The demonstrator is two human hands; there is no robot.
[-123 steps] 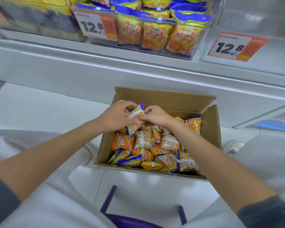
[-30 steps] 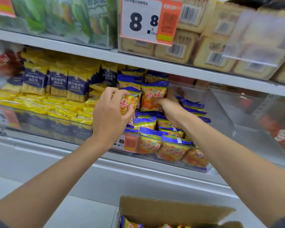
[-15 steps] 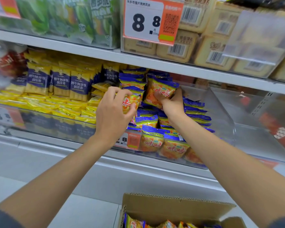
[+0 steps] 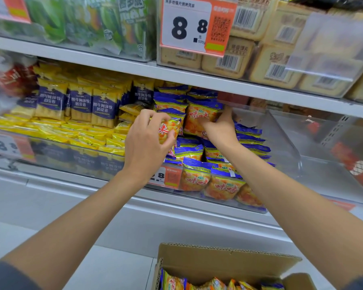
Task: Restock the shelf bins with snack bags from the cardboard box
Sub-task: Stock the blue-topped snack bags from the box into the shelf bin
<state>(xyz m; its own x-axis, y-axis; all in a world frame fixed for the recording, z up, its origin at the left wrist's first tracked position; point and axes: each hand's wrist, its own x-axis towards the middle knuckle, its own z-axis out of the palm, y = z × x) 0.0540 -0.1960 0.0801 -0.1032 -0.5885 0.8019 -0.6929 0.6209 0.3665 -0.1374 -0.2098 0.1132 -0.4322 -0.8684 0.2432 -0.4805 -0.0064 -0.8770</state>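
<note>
Placement is under way. The right hand grasps an orange snack bag with a blue top edge, standing it upright on the heap in the clear plastic shelf bin. The left hand is curled round a smaller orange-yellow bag just in front of that bin. Next, I'd judge, the first bag wants releasing and the other tucking beside it, then a reach down to the brown cardboard box, where more bags lie.
</note>
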